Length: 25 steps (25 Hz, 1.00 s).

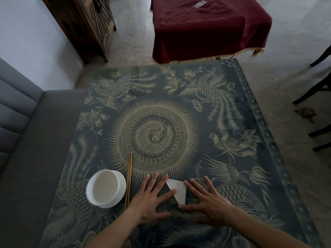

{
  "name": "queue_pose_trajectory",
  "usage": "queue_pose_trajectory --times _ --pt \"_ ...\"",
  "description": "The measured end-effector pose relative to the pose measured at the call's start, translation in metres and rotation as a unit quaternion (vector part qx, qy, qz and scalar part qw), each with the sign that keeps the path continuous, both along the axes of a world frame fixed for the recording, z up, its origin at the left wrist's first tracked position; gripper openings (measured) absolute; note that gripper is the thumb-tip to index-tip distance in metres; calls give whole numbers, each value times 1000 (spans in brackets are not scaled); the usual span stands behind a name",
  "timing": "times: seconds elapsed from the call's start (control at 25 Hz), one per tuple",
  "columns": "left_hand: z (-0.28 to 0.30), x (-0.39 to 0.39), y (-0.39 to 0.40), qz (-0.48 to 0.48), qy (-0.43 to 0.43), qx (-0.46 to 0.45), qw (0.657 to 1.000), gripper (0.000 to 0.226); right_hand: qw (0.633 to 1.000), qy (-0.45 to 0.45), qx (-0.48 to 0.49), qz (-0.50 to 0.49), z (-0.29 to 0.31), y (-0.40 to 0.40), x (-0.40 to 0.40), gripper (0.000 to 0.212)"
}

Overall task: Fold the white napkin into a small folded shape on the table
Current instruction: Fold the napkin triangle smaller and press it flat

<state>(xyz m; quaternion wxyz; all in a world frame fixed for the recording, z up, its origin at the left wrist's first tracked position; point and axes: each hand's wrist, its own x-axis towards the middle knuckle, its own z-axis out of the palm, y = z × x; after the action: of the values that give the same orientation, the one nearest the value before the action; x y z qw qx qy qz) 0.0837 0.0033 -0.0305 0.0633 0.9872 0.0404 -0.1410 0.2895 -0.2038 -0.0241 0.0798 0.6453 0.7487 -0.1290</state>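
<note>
Both hands flat, fingers spread, gripping nothing: left hand (152,199) & right hand (208,201) press white napkin (176,191) on table (250,113). Bowl (105,188), chopsticks (128,179) just left.

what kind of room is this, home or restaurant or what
Probably a home dining or living room. The person folds a white napkin on a glass-topped table laid with a white bowl and chopsticks; a grey sofa sits beside it and a wooden cabinet against the wall.
</note>
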Motion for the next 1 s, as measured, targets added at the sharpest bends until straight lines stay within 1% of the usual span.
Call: queue_pose_trajectory --times 0.12,0.16,0.24,0.32,0.36,0.4,0.48,0.64,0.8,1.0 --pt "0 0 -1 2 -12 -6 1000 82 1000 16 13 -5 1 0 -1 58" --pt "0 0 -2 13 -22 -10 1000 83 999 26 16 -20 1 1 -3 58" --pt "1 2 -7 76 -56 -34 995 81 993 51 36 -97 2 3 -9 60" --pt "4 11 -15 161 -112 -69 978 69 971 100 81 -203 6 14 -14 56" --pt "6 18 -19 194 -137 -79 968 60 959 118 102 -238 8 22 -15 52" --pt "7 25 -23 219 -154 -86 960 53 952 125 115 -253 10 29 -16 48" --pt "11 37 -32 247 -146 -103 952 46 955 115 120 -247 12 40 -16 44" --pt "6 40 -43 249 -110 -87 958 42 959 96 118 -238 13 39 -17 38" --pt "3 40 -37 224 -120 -91 963 36 953 86 132 -259 14 35 -23 29" --pt "2 43 -24 166 -122 -83 975 34 950 94 139 -261 13 36 -25 27"
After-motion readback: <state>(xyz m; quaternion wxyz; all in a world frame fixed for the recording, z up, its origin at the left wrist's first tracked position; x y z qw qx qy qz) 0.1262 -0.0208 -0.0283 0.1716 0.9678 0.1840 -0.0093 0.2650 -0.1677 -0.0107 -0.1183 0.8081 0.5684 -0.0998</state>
